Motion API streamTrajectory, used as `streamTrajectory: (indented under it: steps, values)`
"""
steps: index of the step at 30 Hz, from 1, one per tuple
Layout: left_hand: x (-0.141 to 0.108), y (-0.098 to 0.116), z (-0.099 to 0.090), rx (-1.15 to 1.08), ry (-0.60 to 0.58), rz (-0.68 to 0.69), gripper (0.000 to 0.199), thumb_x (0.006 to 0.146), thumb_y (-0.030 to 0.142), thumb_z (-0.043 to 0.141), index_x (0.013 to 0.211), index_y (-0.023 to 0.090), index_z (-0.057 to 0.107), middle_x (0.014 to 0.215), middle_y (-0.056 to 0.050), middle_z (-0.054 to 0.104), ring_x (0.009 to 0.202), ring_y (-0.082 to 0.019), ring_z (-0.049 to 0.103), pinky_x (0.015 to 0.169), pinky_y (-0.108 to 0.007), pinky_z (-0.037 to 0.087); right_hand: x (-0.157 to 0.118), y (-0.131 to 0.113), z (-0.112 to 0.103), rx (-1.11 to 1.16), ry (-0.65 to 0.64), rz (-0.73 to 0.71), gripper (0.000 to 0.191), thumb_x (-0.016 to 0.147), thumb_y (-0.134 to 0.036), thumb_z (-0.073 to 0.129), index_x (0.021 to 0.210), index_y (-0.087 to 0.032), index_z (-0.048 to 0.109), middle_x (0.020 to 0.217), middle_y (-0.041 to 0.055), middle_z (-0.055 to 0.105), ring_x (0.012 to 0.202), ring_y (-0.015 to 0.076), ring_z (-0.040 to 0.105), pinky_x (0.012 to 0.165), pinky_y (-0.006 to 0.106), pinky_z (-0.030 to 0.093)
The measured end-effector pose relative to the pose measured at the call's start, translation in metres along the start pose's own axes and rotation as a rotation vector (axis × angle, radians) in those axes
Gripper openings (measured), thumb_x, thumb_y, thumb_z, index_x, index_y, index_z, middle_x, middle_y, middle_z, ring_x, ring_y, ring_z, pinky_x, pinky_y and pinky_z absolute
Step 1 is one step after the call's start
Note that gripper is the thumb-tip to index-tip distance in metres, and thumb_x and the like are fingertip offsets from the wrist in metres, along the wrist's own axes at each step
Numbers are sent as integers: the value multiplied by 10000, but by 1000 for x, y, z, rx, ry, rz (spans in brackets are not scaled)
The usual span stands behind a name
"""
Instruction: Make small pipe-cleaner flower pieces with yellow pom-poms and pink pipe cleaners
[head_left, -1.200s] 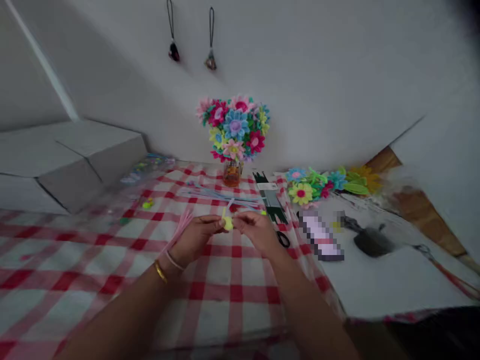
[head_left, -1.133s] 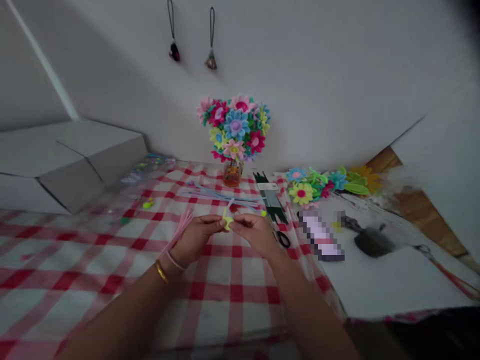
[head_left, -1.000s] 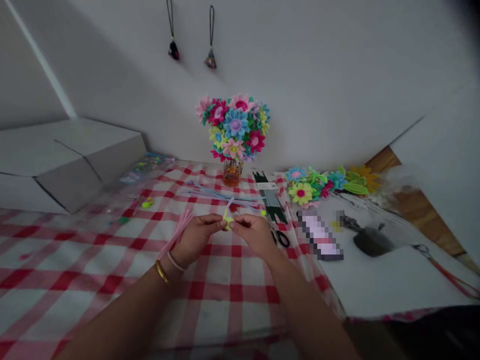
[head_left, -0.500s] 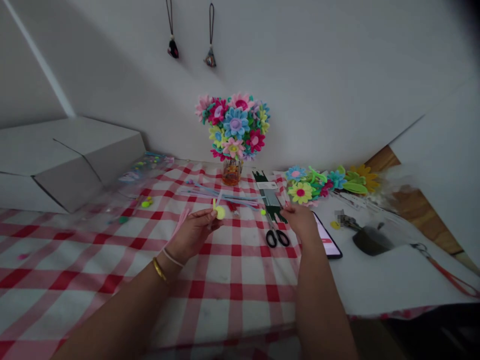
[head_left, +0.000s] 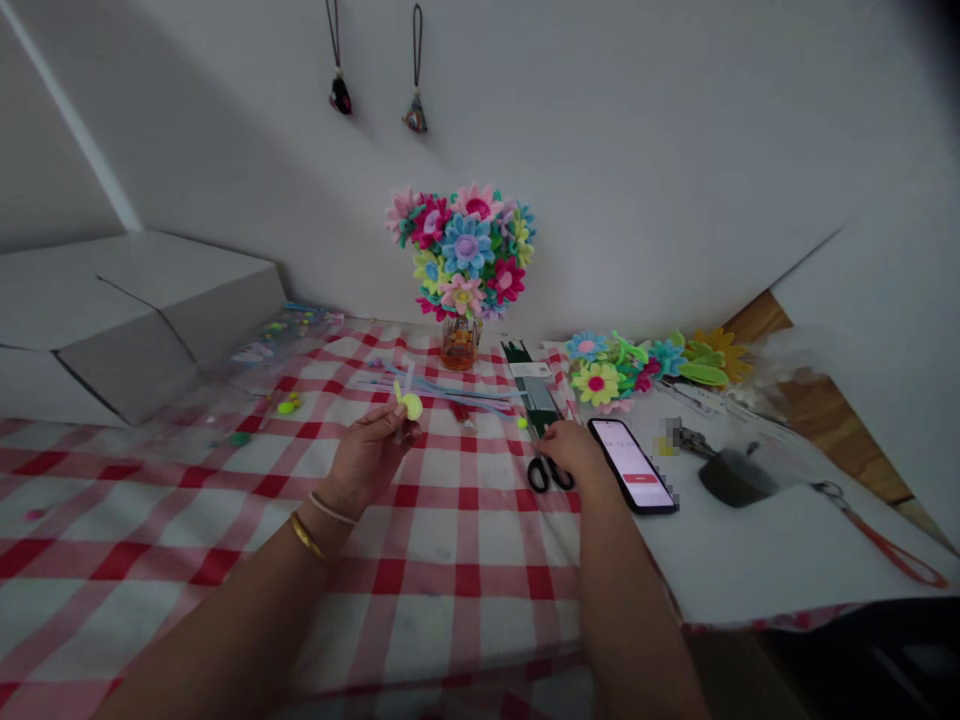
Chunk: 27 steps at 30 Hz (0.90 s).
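My left hand (head_left: 367, 462) holds a small yellow pompom piece (head_left: 412, 405) on a pipe cleaner, pinched at the fingertips above the red-and-white checked tablecloth (head_left: 225, 520). My right hand (head_left: 574, 455) rests on the black-handled scissors (head_left: 541, 473), fingers curled over the blades near a dark green pipe-cleaner pack (head_left: 532, 385). A phone (head_left: 632, 464) with a lit screen lies just right of that hand.
A jar of colourful felt flowers (head_left: 463, 255) stands at the back centre. Loose flowers (head_left: 637, 362) lie at the back right. Blue pipe cleaners (head_left: 442, 388) lie in front of the jar. A grey box (head_left: 135, 310) sits left; a dark object (head_left: 735, 478) sits right.
My right hand left the yellow piece and moved right onto the scissors. My left hand lifted the yellow piece slightly up and left. The phone is now uncovered.
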<state>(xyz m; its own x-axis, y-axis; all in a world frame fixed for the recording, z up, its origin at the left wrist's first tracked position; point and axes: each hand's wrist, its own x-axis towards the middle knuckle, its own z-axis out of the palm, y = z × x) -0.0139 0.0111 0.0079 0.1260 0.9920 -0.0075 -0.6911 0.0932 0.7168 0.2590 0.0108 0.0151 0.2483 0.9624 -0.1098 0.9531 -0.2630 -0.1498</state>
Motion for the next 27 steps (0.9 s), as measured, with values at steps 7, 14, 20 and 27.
streamTrajectory:
  steps: [7,14,20,27]
  values:
    - [1,-5,-1,39,-12,-4,90,607,169,692,683,127,671,652,-19,629,562,-94,540,537,-210,439,-8,-50,9,19,283,-166,277,813,-300,408,923,-164,623,960,131,647,931,233,569,776,312,362]
    - [2,-14,-5,135,-67,-28,71,605,175,700,667,144,684,644,-28,652,572,-113,558,575,-247,444,9,-108,31,189,132,-330,312,757,-387,517,906,-134,621,970,189,632,930,294,560,781,374,361]
    - [1,-9,-4,143,-148,-18,77,619,187,697,662,125,684,618,-30,641,511,-95,530,522,-237,403,14,-93,17,309,-75,-379,78,561,-200,683,566,-190,606,636,64,644,718,236,596,621,299,397]
    - [-8,-2,6,118,-190,-80,80,591,192,710,638,132,687,569,-20,627,438,-78,484,449,-226,354,-15,-59,12,1212,-263,-474,222,706,-335,591,895,-220,576,673,-29,560,565,89,498,566,233,399]
